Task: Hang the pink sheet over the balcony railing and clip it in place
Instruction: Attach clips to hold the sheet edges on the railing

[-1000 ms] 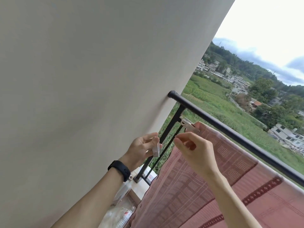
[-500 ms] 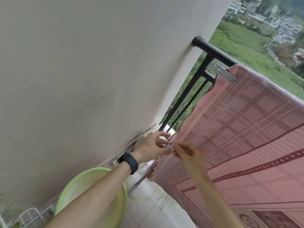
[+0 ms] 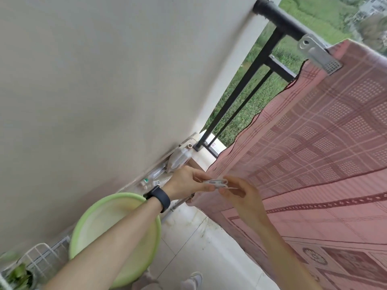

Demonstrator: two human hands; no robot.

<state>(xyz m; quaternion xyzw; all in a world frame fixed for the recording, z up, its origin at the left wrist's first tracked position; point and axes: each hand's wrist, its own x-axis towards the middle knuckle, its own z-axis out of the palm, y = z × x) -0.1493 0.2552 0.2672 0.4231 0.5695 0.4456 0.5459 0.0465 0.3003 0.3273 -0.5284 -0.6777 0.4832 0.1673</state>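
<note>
The pink patterned sheet (image 3: pixel 310 147) hangs over the black balcony railing (image 3: pixel 278 19) and drapes down towards the floor. A large metal clip (image 3: pixel 318 54) pins its top corner to the rail near the wall. In front of the sheet's lower edge, my left hand (image 3: pixel 186 182) and my right hand (image 3: pixel 243 195) meet around a small white and grey clothes peg (image 3: pixel 217 183). Both pinch it with their fingertips. A dark band sits on my left wrist.
A grey wall (image 3: pixel 104 80) fills the left side. A light green basin (image 3: pixel 117 233) stands on the tiled floor below my left forearm. Plastic bottles (image 3: pixel 178 160) lie along the wall base. A white wire rack (image 3: pixel 39 260) with a plant is at lower left.
My view tilted down from the rail to the floor. My right hand left the metal clip on the sheet's corner and came down to my left hand, where both now hold a small peg.
</note>
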